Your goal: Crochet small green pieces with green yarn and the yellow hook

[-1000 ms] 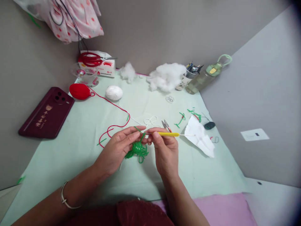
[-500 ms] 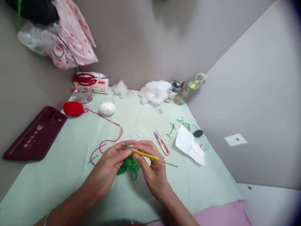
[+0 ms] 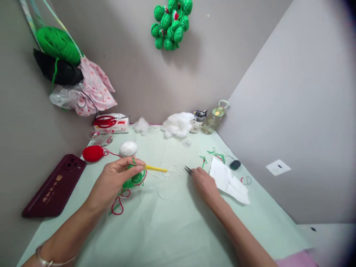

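Observation:
My left hand [image 3: 118,176] is closed in a pinch at the left of the table, holding a yellow crochet hook [image 3: 155,168] and a green crocheted piece [image 3: 135,180] that hangs below the fingers. My right hand [image 3: 204,181] lies over the small thread scissors [image 3: 189,170], its fingers closed round their handles; only the dark blades show, pointing left. Red yarn [image 3: 117,211] loops beneath my left hand, and thin white yarn [image 3: 172,171] curls between the two hands.
White paper [image 3: 228,181] lies right of my right hand. A white ball [image 3: 128,148], red ball [image 3: 93,153] and phone [image 3: 55,185] are at left. Stuffing [image 3: 178,125], a pen cup [image 3: 197,124] and a bottle [image 3: 213,120] stand along the back wall.
My right hand has let go of the hook and moved right onto the scissors. My left hand has moved left with the green piece and now has the hook. The view has tilted up.

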The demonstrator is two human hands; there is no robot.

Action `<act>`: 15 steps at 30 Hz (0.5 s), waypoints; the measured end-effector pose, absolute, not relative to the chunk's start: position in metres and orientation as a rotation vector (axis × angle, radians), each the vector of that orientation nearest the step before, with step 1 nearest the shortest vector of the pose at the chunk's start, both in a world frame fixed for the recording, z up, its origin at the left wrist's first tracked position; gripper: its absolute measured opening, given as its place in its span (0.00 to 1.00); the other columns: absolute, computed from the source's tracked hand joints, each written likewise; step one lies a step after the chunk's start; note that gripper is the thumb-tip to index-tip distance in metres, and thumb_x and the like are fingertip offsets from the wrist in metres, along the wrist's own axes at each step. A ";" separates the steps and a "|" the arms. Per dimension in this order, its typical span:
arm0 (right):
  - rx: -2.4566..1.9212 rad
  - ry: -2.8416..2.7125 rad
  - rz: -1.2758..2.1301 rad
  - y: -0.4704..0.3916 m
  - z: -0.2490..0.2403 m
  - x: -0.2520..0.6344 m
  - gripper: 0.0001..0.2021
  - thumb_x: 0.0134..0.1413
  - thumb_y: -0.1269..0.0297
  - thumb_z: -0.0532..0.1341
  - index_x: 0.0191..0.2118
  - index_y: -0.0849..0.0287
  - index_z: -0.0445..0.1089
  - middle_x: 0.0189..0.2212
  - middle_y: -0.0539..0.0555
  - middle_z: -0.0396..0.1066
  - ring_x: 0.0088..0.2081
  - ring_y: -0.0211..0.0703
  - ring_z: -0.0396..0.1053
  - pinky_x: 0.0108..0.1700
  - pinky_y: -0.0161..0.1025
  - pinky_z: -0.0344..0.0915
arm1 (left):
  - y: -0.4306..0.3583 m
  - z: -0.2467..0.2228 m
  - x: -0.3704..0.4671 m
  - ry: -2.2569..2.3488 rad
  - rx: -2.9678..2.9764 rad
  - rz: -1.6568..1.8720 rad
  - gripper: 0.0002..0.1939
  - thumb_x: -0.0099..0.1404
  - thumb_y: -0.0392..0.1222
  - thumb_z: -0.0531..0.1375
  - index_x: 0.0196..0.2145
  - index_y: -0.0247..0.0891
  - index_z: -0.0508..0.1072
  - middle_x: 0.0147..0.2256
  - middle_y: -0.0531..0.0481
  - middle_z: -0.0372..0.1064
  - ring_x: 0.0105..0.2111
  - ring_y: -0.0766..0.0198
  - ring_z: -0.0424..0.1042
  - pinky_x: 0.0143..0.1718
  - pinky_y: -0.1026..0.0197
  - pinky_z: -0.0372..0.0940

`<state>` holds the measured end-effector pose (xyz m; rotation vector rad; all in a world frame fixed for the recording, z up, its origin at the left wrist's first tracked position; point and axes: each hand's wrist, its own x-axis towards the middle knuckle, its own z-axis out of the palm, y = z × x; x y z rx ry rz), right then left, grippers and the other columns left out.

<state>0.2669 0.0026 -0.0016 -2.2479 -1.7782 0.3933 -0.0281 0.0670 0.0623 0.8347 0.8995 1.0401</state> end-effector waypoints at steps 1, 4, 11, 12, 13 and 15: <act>-2.203 -1.761 0.445 0.001 0.004 0.267 0.12 0.67 0.74 0.49 0.40 0.61 0.70 0.37 0.59 0.73 0.37 0.46 0.70 0.38 0.40 0.61 | 0.071 0.063 -0.027 0.870 0.801 1.059 0.06 0.56 0.32 0.75 0.30 0.36 0.83 0.29 0.51 0.79 0.28 0.66 0.77 0.27 0.71 0.72; -2.012 -1.748 0.626 -0.004 0.021 0.262 0.17 0.72 0.65 0.45 0.40 0.58 0.70 0.31 0.51 0.71 0.32 0.41 0.67 0.36 0.37 0.62 | 0.079 0.069 -0.025 0.783 0.653 1.128 0.05 0.67 0.36 0.68 0.32 0.40 0.83 0.33 0.55 0.82 0.33 0.65 0.79 0.37 0.68 0.77; -1.508 -1.864 0.967 0.001 0.049 0.224 0.17 0.71 0.50 0.55 0.43 0.56 0.74 0.35 0.50 0.74 0.35 0.39 0.67 0.38 0.36 0.61 | 0.071 0.087 -0.010 0.800 0.471 1.133 0.18 0.75 0.27 0.55 0.33 0.36 0.81 0.33 0.55 0.82 0.35 0.66 0.81 0.45 0.63 0.79; -1.497 -1.905 0.964 0.004 0.051 0.217 0.16 0.70 0.50 0.57 0.44 0.56 0.75 0.34 0.50 0.73 0.33 0.38 0.66 0.37 0.36 0.60 | 0.070 0.087 -0.008 0.811 0.468 1.127 0.18 0.75 0.27 0.54 0.34 0.36 0.81 0.34 0.54 0.82 0.35 0.66 0.81 0.44 0.63 0.80; -1.492 -1.955 0.937 0.008 0.052 0.210 0.14 0.70 0.51 0.59 0.44 0.56 0.75 0.33 0.49 0.73 0.32 0.38 0.65 0.37 0.36 0.58 | 0.070 0.087 -0.006 0.821 0.469 1.111 0.17 0.76 0.27 0.54 0.35 0.35 0.81 0.35 0.52 0.82 0.35 0.65 0.81 0.43 0.63 0.80; -1.480 -2.045 0.881 0.016 0.052 0.198 0.13 0.70 0.52 0.60 0.42 0.56 0.76 0.33 0.50 0.72 0.33 0.38 0.65 0.37 0.36 0.56 | 0.070 0.083 -0.002 0.829 0.470 1.099 0.17 0.76 0.28 0.53 0.36 0.35 0.81 0.35 0.49 0.82 0.34 0.64 0.81 0.40 0.63 0.80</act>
